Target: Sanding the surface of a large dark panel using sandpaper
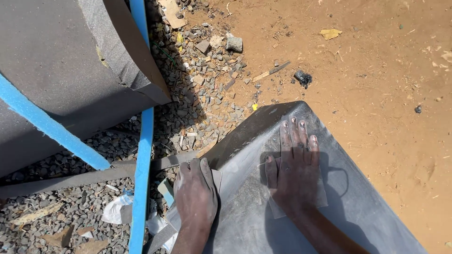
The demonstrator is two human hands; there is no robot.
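Observation:
A dark grey, dusty curved panel fills the lower right of the head view, its rounded corner pointing away from me. My right hand lies flat on top of it with fingers spread a little, pressing down a grey sheet of sandpaper whose edges stick out around the palm. My left hand grips the panel's left edge, fingers curled over the rim, and a small pale corner of paper shows beside its thumb. Both hands are coated in grey dust.
A big grey curved slab crossed by blue strips sits at the upper left. Grey gravel with stones, wood scraps and crumpled white litter lies below it. Orange sandy ground spreads to the right.

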